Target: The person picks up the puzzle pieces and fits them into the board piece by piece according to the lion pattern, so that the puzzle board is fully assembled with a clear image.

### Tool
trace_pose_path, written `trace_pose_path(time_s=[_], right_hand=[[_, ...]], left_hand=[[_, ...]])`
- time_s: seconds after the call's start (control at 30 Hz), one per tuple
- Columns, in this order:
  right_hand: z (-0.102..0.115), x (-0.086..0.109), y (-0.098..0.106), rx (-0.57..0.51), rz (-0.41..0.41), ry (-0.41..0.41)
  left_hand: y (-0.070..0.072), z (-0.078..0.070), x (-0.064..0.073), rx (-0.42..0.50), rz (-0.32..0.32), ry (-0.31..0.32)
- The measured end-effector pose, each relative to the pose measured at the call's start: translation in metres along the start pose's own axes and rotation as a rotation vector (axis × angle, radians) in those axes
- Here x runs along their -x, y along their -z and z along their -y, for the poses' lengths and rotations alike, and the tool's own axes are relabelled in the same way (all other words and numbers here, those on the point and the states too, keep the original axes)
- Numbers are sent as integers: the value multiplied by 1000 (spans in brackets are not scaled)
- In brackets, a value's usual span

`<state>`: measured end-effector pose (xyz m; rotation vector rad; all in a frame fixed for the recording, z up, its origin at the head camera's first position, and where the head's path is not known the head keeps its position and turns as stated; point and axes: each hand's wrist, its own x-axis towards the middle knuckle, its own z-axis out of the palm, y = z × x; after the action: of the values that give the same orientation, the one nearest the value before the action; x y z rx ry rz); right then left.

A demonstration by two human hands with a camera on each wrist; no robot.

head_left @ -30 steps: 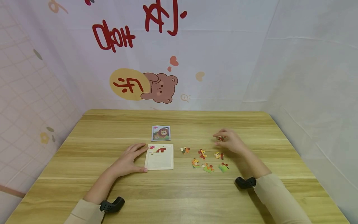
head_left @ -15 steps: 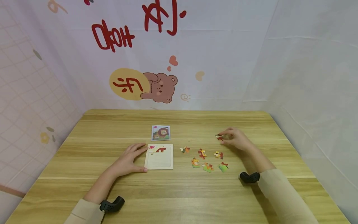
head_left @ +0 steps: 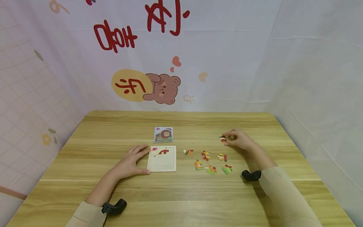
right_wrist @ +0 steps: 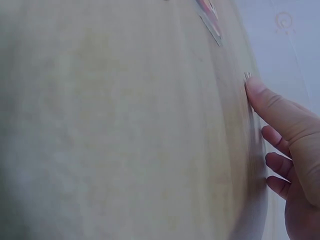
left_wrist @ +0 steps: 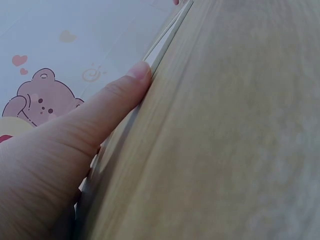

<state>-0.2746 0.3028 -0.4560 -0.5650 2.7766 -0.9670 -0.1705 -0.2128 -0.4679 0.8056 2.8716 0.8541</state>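
Observation:
In the head view a square puzzle tray [head_left: 161, 164] lies on the table, with a few joined pieces [head_left: 160, 151] along its upper left. My left hand [head_left: 129, 164] rests at its left side: fingertips touch near the upper left corner, the thumb near the lower left. The left wrist view shows that thumb [left_wrist: 115, 102] against the tray's edge. To the right, my right hand [head_left: 241, 141] pinches a dark-and-red jigsaw piece [head_left: 222, 139] between thumb and index finger, at the table surface. In the right wrist view most of this piece is hidden behind the thumb [right_wrist: 275, 105].
Several loose jigsaw pieces lie between tray and right hand, among them an orange one [head_left: 188, 152], a lion-face one [head_left: 205, 155] and a green one [head_left: 226, 169]. A lion picture card [head_left: 163, 135] lies behind the tray. A printed cloth [head_left: 221, 63] hangs beyond the table.
My right hand has shifted slightly right, and its thumb and index finger have closed on the dark-and-red jigsaw piece. The left hand and the tray have stayed put.

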Motion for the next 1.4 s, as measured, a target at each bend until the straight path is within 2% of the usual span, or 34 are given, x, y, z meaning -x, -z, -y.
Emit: trace_pose_path(time_s=[0.23, 0.53, 0.7, 1.07, 1.4], right_hand=[[1, -3, 2, -14, 24, -9], [-2, -3, 1, 9, 3, 25], [-2, -3, -1, -25, 2, 18], [-1, -2, -14, -49, -95, 60], [23, 3, -20, -47, -175, 101]], left_hand=[[0, 0, 1, 8, -10, -2], [0, 1, 1, 0, 0, -1], [0, 1, 1, 3, 2, -1], [-1, 0, 1, 4, -14, -10], [-2, 1, 1, 2, -23, -12]])
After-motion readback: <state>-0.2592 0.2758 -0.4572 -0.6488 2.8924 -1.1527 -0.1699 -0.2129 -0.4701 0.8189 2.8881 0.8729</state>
